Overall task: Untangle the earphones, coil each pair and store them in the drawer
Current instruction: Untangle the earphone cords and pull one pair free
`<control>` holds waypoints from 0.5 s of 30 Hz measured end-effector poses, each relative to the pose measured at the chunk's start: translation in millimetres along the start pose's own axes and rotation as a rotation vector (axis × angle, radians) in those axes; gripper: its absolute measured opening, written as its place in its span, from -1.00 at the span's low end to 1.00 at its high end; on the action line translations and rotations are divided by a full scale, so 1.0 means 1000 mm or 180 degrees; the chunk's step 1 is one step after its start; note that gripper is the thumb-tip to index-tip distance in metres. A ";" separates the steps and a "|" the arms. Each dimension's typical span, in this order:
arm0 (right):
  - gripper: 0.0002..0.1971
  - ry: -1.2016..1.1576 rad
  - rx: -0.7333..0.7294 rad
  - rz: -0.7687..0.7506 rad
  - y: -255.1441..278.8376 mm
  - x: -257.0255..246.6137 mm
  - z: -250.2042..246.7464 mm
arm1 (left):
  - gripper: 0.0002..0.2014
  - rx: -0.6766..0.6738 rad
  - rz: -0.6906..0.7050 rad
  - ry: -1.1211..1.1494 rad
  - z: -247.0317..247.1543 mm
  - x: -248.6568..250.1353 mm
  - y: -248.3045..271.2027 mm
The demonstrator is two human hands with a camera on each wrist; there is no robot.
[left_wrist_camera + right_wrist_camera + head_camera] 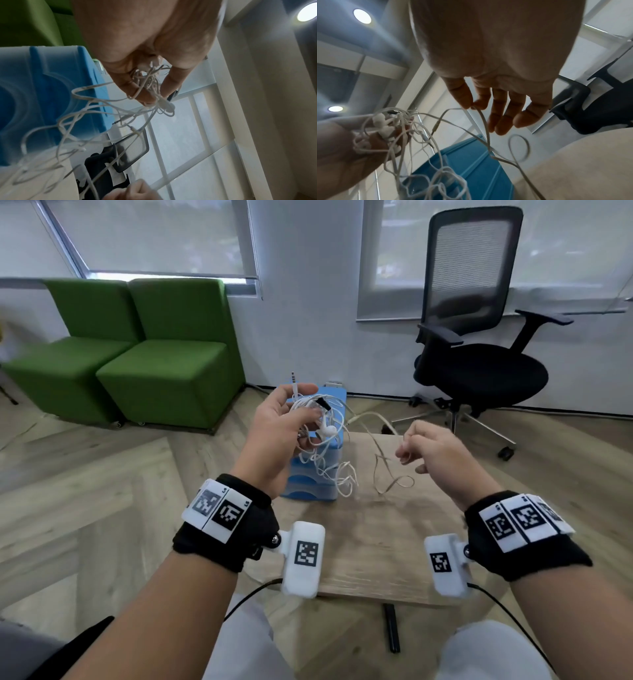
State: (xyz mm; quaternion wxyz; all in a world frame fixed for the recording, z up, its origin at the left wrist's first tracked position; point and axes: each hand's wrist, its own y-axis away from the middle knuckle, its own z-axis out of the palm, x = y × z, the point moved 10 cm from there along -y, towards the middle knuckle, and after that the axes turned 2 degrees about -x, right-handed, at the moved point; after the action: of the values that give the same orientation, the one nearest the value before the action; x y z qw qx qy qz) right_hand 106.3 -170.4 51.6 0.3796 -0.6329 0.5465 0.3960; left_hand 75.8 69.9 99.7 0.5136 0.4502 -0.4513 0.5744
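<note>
My left hand [291, 419] is raised above the table and grips a tangled bunch of white earphones [325, 433]; a jack plug [293, 380] sticks up past the thumb. Loops of the tangle [82, 121] hang down in front of the blue drawer unit [318, 487]. My right hand [411, 446] is to the right and pinches one flat white cord [483, 119] between thumb and forefinger, the other fingers loosely spread. That cord [387, 470] runs back to the bunch and loops down toward the table. The earbuds [382, 124] lie in the left palm.
A small wooden table [370, 542] holds the blue drawer unit at its far left. A black office chair [479, 344] stands at the back right, two green seats [144, 361] at the back left. A dark pen-like object [392, 628] lies on the floor under the table's front edge.
</note>
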 end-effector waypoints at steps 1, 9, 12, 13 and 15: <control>-0.85 0.0165 -0.0051 0.0071 0.000 0.007 0.002 | -0.73 0.0020 0.0006 0.0057 0.000 0.002 0.000; -0.91 0.0947 -0.0181 0.0393 -0.004 0.037 0.005 | -0.71 0.0007 0.0123 0.0124 0.003 0.011 -0.002; -0.83 0.0792 0.0100 0.0040 -0.003 0.015 -0.006 | -0.79 -0.0211 0.0104 0.0163 0.013 0.010 0.000; -0.76 0.0562 0.0165 -0.0229 -0.001 -0.002 -0.008 | -0.81 -0.0283 0.0121 0.0129 0.017 0.010 0.000; -0.64 0.0188 0.0060 -0.0711 0.005 -0.038 -0.003 | -0.83 -0.0418 0.0161 0.0016 0.024 0.008 0.001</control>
State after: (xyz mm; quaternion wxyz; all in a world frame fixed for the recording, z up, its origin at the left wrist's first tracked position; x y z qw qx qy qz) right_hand 97.8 -158.7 86.9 0.4110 -0.6976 0.4872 0.3271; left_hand 75.0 48.0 112.0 0.5284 0.4026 -0.4979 0.5575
